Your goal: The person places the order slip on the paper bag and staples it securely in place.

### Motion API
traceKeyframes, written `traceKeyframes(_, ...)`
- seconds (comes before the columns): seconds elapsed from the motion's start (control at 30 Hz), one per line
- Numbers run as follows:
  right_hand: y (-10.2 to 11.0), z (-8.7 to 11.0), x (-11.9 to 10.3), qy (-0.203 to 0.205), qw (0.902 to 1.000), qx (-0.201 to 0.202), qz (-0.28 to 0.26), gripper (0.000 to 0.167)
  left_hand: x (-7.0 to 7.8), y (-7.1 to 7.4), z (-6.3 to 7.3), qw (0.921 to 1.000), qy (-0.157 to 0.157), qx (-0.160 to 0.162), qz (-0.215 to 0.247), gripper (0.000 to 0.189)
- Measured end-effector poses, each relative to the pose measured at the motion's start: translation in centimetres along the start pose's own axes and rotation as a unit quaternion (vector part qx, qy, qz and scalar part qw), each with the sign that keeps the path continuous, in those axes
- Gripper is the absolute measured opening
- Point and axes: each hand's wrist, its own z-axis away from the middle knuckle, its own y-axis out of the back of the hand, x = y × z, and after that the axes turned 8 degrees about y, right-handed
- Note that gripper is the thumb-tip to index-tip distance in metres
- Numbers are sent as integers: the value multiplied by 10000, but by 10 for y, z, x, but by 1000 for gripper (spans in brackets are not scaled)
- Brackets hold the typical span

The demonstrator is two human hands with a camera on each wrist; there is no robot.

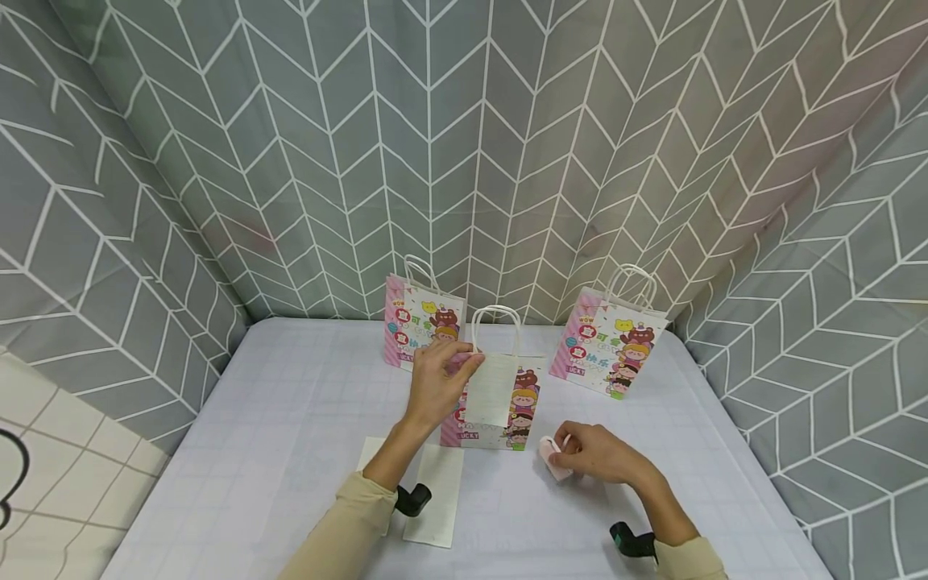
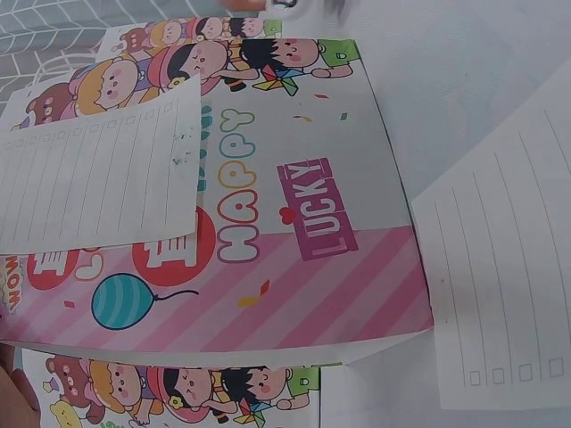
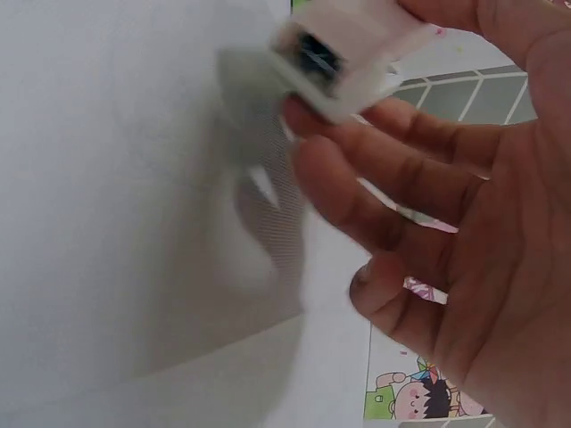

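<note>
My left hand (image 1: 438, 379) pinches a lined checklist slip (image 1: 489, 392) at the top edge of a pink-and-white paper gift bag (image 1: 525, 411), beside its white rope handle. The slip hangs over the bag's printed front, as the left wrist view also shows. To the right of this bag, my right hand (image 1: 598, 451) holds a small pale pink and white plastic block (image 1: 554, 459) between thumb and fingers, low over the table. In the right wrist view a dark opening shows in the end of this block (image 3: 357, 40); I cannot tell its kind.
Two matching gift bags stand behind, one at back left (image 1: 413, 318) and one at back right (image 1: 602, 346). More lined slips (image 1: 437, 495) lie on the white-covered table (image 1: 254, 419), partly under my left forearm. A patterned grey curtain (image 1: 464, 161) encloses the back and sides.
</note>
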Motion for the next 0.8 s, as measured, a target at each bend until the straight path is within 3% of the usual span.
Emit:
traceKeyframes(0.17, 7, -4, -2, 191, 9974, 671, 183, 37, 0, 0, 0, 10000, -21, 18, 15, 16)
traceKeyframes(0.3, 14, -8, -6, 327, 9892, 1386, 344, 39, 0, 0, 0, 10000, -5, 14, 17, 16)
traceKeyframes(0.63, 33, -16, -20, 771, 9576, 2762, 284, 56, 0, 0, 1, 10000, 17, -24, -59, 18)
traceKeyframes(0.8, 39, -22, -29, 1183, 9366, 3297, -54, 51, -1, 0, 1, 10000, -6, -14, -85, 18)
